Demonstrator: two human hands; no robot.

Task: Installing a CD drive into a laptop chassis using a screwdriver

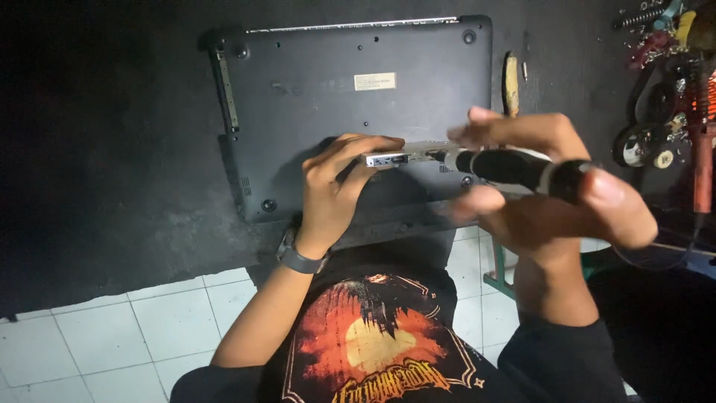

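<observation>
While the right hand (552, 201) sits nearest, blurred, its fingers wrap a black-handled screwdriver (522, 168), tip aimed left at a thin silver drive (406, 155). Left hand (335, 186), w/ a wristwatch (298, 260), pinches that drive's left end btwn thumb & fingertips, just above the upturned dark laptop (321, 89). Farther right: loose tools (664, 82) on the black bench.

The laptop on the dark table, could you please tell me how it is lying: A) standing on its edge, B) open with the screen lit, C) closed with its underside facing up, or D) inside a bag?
C: the laptop lies flat on the table, showing its dark bottom panel with rubber feet and a pale label.
</observation>
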